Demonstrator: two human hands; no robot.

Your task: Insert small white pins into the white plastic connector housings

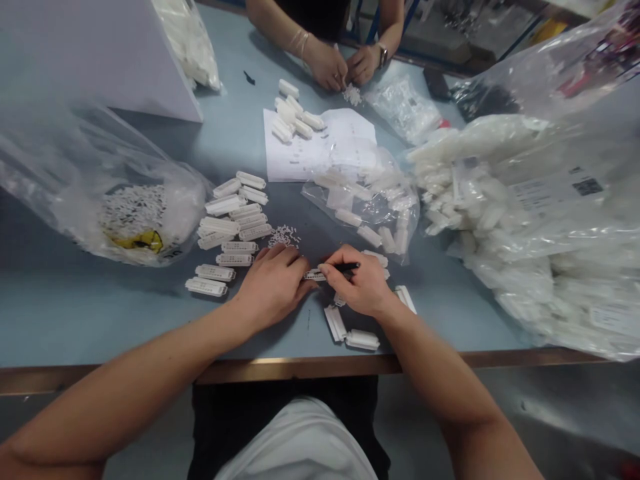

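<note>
My left hand (274, 283) rests on the table with its thumb and fingers closed on one end of a small white plastic housing (315, 275). In my right hand (359, 280) is a slim black pen-like tool (347, 267), pinched between thumb and fingers, near the other end of that housing. A heap of tiny white pieces (284, 236) lies just beyond my left fingertips. Left of it are several white housings (237, 247) with rows of slots. More housings (363, 339) lie below and beside my right hand, partly hidden by it.
A clear bag (145, 213) of tiny white pieces stands at left. An open bag (370, 200) of housings lies ahead, beside a paper sheet (280, 160). Large filled bags (525, 193) crowd the right. Across the table, a co-worker's hands (327, 67) work over small white pieces.
</note>
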